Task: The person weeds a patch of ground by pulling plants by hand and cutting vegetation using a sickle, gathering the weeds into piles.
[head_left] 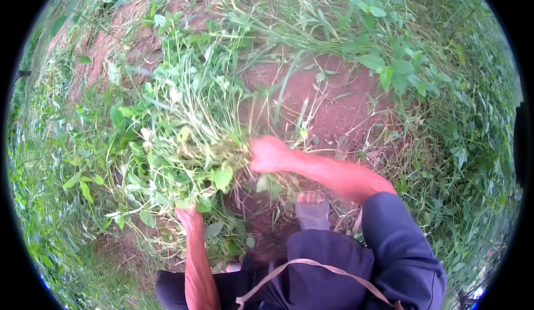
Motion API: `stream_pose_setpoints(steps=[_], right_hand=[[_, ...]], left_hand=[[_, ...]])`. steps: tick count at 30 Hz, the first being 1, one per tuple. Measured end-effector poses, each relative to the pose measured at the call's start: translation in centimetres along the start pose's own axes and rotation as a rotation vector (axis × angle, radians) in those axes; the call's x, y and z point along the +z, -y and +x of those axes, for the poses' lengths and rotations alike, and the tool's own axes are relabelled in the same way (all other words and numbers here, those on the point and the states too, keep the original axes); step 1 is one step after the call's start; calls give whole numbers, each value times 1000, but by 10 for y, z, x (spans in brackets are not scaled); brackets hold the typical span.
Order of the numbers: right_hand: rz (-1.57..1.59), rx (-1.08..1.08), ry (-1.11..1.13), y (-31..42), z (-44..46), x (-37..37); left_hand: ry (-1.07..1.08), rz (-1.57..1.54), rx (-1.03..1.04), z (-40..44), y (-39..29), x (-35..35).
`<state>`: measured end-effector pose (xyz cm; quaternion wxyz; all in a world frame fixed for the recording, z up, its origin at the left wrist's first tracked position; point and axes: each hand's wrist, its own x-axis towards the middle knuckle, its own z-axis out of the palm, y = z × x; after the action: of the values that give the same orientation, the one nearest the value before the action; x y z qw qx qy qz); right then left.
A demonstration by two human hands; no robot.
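Observation:
A large bundle of green weeds [194, 121], with long pale stems and broad leaves, spreads out in front of me. My right hand [268, 154] is closed in a fist at the bundle's right side, around the stems there. Lower down on the left, my left hand [188, 214] reaches into the underside of the same greenery. Leaves cover its fingers, so their grip is hidden. Some of the foliage near both hands is slightly blurred.
Reddish bare soil [328, 104] shows beyond my right hand. Cut or flattened grass [295, 15] lies at the far side. Dense leafy plants [461, 121] stand on the right. My foot [311, 210] is on the ground below my right forearm, and a cord [311, 262] crosses my dark clothing.

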<state>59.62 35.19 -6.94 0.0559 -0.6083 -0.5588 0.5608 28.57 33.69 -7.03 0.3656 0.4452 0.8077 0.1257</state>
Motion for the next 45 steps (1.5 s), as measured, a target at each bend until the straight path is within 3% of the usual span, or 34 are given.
stream_pose_setpoints(steps=[1, 2, 3, 5, 7, 9, 10, 11, 12, 13, 14, 15, 16, 17, 18, 19, 23, 27, 29, 32, 35, 37, 39, 40, 43, 44, 45], right_hand=[[7, 6, -8, 1, -20, -13], [113, 18, 71, 1, -38, -28], [215, 28, 153, -8, -52, -40], [406, -164, 25, -49, -72, -71], [387, -17, -389, -80, -97, -114], [459, 301, -912, -119, -103, -145], [387, 343, -979, -138, -105, -161], [93, 449, -1080, -185, -89, -169], [-625, 387, -913, -215, -91, -179], [-1394, 312, -893, -245, -94, -190], [-993, 376, -808, -247, -87, -205], [-802, 340, -862, -243, -70, -217], [-612, 296, -917, -239, -53, -228], [-708, 152, -1082, -249, -39, -226], [-817, 15, -1247, -259, -26, -224], [-1021, -164, -1363, -284, -10, -227], [-560, 134, -1144, -271, -1, -249], [-363, 177, -1128, -261, -12, -258], [44, 193, -1050, -253, -22, -249], [172, 221, -1101, -263, -39, -230], [200, 241, -1146, -280, -46, -206], [236, 239, -1149, -289, -46, -199], [274, 264, -1129, -303, -44, -193], [288, 280, -1116, -305, -44, -191], [322, 294, -1114, -309, -39, -196], [336, 294, -1111, -310, -38, -195], [348, 291, -1113, -315, -42, -196]], left_hand=[[-22, -293, 52, -12, -5, 7], [97, -243, -26, -13, -2, 5], [226, 488, 222, -9, 0, 6], [169, 1050, 602, -22, -3, 23], [-88, 620, 611, -6, 29, 48], [152, 1323, 755, 12, 29, 55], [176, 735, 374, 2, 19, 64], [31, 82, 106, -7, 10, 72], [5, -19, 200, -8, 11, 78], [-32, -116, 296, -8, 13, 76], [-90, -518, 61, -8, 18, 83], [-245, -950, -134, -8, 22, 89], [-163, -481, 106, -8, 26, 84], [-197, -38, 356, -8, 30, 80], [-221, 109, 427, -10, 28, 79], [-204, 114, 398, -11, 24, 80], [-206, 17, 323, -15, 19, 82], [-277, 330, 358, -24, 0, 80], [-250, 399, 336, -22, 10, 83], [-292, 506, 281, -3, 47, 106], [-25, 499, 307, 6, 40, 96], [16, 191, 134, -12, -6, 77], [16, 386, 362, 7, 52, 90], [69, 376, 178, 10, 65, 95], [207, 365, -16, 4, 7, 88], [266, 569, 33, 3, -3, 87], [231, 570, 64, 2, 2, 87]])
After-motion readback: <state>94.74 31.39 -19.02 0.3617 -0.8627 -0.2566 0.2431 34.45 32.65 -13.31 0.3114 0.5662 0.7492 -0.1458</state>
